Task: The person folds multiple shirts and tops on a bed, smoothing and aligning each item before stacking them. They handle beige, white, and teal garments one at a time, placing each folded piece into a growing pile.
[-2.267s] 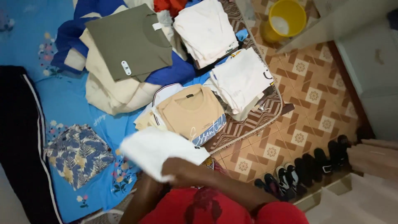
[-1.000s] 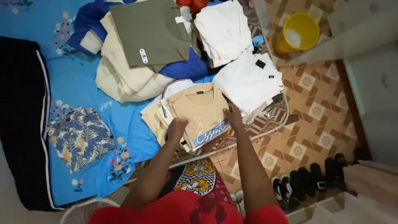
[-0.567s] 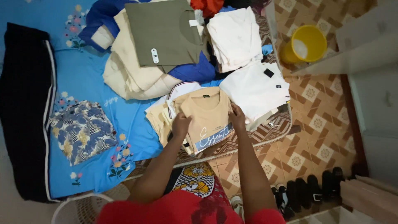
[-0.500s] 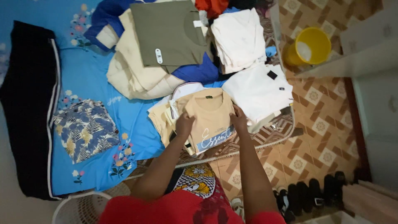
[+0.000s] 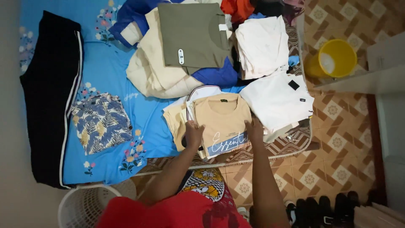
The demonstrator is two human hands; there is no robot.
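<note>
- Tan folded shirt (image 5: 222, 122) lies on top of a small stack of folded clothes at the near edge of the bed (image 5: 107, 80), close to the corner where the patterned mat (image 5: 287, 145) shows under the sheet.
- Left hand (image 5: 193, 134) rests on the left side of this shirt, fingers bent over its edge; the right hand (image 5: 255, 128) presses flat on its right side. Neither grip is closed around the cloth: both hands lie open on it, one at each side.
- The step in hand, as I judge it, is squaring and settling the folded shirt on its stack, with both hands pressing the sides inward.
- Just beside it, toward the right edge of the bed, sits a white folded pile (image 5: 276, 101), touching the tan stack or very near to it. Farther back lie an olive folded shirt (image 5: 192, 36) on cream cloth, and another white pile (image 5: 261, 44).
- On the left part of the bed lie a leaf-print folded piece (image 5: 101, 122) and black trousers with a white stripe (image 5: 52, 97), well apart from the hands.
- A white laundry basket (image 5: 82, 207) stands at the near side on the floor, and a yellow bucket (image 5: 335, 59) on the tiles to the right.
- The next move, I think, calls for even pressure from both sides, so that the stack stays straight and does not slide toward the bed's edge.
</note>
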